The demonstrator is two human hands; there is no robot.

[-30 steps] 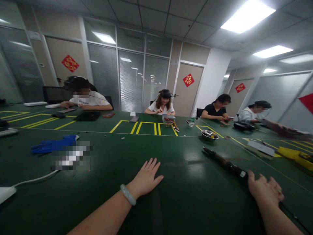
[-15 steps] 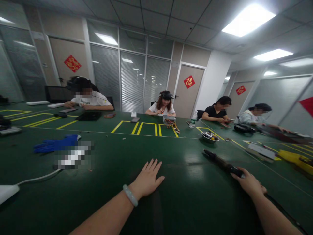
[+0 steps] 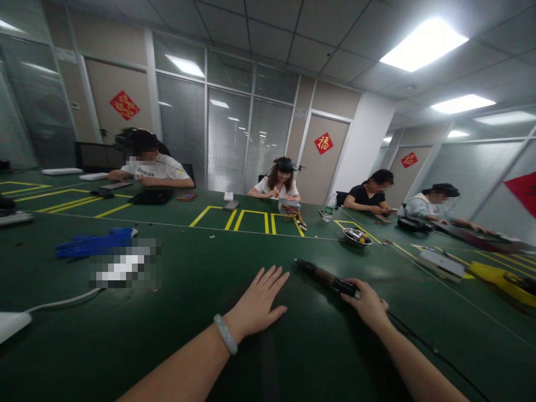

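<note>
My left hand (image 3: 260, 304) is open, palm down over the green table (image 3: 201, 335), with its fingers spread. A pale bangle (image 3: 225, 334) circles that wrist. In my right hand (image 3: 368, 304) is a dark electric screwdriver (image 3: 324, 276), gripped at its rear end. Its tip points left and away from me, close to the left fingertips but apart from them. From the rear of the tool a black cord (image 3: 435, 352) runs toward the lower right.
Blue gloves (image 3: 94, 243) and a blurred-out white object (image 3: 123, 268) lie on the left. Farther off are a metal bowl (image 3: 358, 237) of small parts, a water bottle (image 3: 329, 207), a wired metal box (image 3: 288, 206) and a yellow item (image 3: 498, 279). Several people sit across the table.
My right hand has carried the electric screwdriver leftward, bringing its tip near my left hand. The left hand has shifted slightly right and remains spread.
</note>
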